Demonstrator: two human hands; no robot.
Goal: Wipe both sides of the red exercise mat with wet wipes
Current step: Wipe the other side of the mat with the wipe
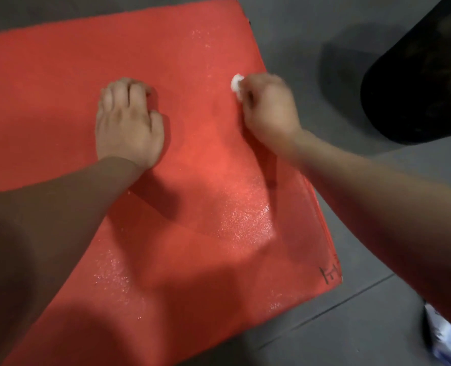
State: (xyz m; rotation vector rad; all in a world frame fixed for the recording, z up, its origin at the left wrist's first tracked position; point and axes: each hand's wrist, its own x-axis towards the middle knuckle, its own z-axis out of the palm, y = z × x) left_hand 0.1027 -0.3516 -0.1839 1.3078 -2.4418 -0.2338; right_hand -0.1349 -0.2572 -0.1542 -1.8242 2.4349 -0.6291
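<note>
Red exercise mat (192,233) lies flat on the grey floor (351,326), likely light, floppy, wet-slick: your left hand (129,122) presses it with unclenched fingers, your right hand (269,107) clutches a wadded wipe (236,83); grip its right edge.

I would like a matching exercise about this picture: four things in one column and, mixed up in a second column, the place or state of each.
1 left hand
2 right hand
3 wet wipe
4 black object

a on the grey floor, beside the red mat
b white, bunched up
c grips the wipe
d rests on the mat, holding nothing

Pairs: 1-d, 2-c, 3-b, 4-a
</note>
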